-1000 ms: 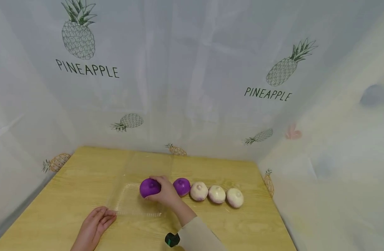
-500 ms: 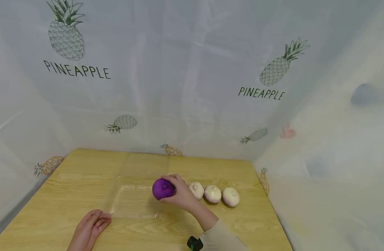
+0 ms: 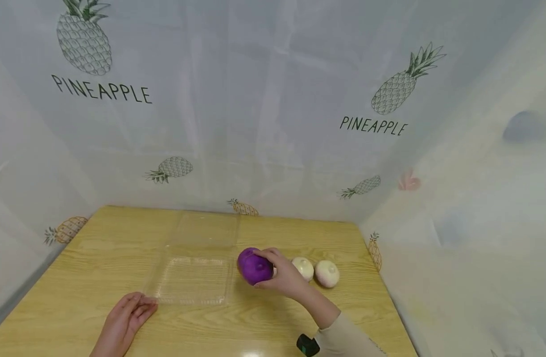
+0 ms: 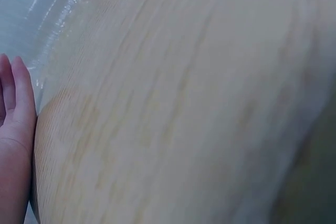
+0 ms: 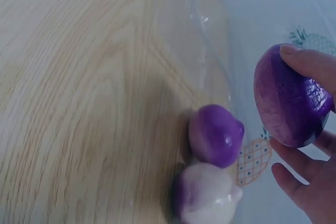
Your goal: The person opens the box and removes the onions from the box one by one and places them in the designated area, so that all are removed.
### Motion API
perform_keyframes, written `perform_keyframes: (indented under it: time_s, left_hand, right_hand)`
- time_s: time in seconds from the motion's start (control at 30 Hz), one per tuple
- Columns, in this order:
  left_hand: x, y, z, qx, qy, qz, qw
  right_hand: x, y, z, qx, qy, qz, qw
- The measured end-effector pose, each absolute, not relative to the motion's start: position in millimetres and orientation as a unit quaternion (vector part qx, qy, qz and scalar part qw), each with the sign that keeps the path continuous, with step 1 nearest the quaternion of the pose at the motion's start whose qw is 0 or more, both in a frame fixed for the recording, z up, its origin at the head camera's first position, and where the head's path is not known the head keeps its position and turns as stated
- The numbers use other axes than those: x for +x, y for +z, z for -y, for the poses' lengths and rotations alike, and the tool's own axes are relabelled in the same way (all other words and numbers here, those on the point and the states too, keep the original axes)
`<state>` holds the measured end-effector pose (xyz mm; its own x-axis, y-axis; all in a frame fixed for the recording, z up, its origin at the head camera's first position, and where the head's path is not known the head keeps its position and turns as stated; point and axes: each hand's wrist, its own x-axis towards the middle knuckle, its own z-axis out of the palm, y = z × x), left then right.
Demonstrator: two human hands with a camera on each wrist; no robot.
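Note:
My right hand (image 3: 282,273) holds a glossy purple onion (image 3: 257,270) between thumb and fingers, right of the clear plastic container (image 3: 190,301). In the right wrist view, the held onion (image 5: 286,100) is above the table, apart from a second purple onion (image 5: 214,136) standing beside a white onion (image 5: 207,195) with a purple base. At the container's near left corner, my left hand (image 3: 123,322) pinches the rim. The left wrist view shows only part of that hand (image 4: 16,114), at the edge of the frame.
Two white onions (image 3: 327,274) show right of my right hand; another is mostly hidden behind its fingers. The container's lid (image 3: 206,229) lies opened toward the back of the wooden table (image 3: 135,233). A pineapple-print curtain (image 3: 255,124) hangs behind and at the sides.
My right hand has carried the purple onion rightward, out from over the container to in front of the row. My left hand stays at the container's corner. The head view has shifted slightly.

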<state>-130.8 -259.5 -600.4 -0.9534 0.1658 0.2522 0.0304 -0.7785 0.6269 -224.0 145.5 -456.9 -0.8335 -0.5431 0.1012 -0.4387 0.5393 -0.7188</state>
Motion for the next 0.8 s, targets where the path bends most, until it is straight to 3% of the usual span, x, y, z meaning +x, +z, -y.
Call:
perform_keyframes:
  time_s: [0.8]
  left_hand:
    - [-129.8, -599.4, 260.4, 0.142, 0.938, -0.314, 0.05]
  right_hand:
    - [-230.0, -457.9, -246.2, -0.2, -0.393, -0.894, 0.076]
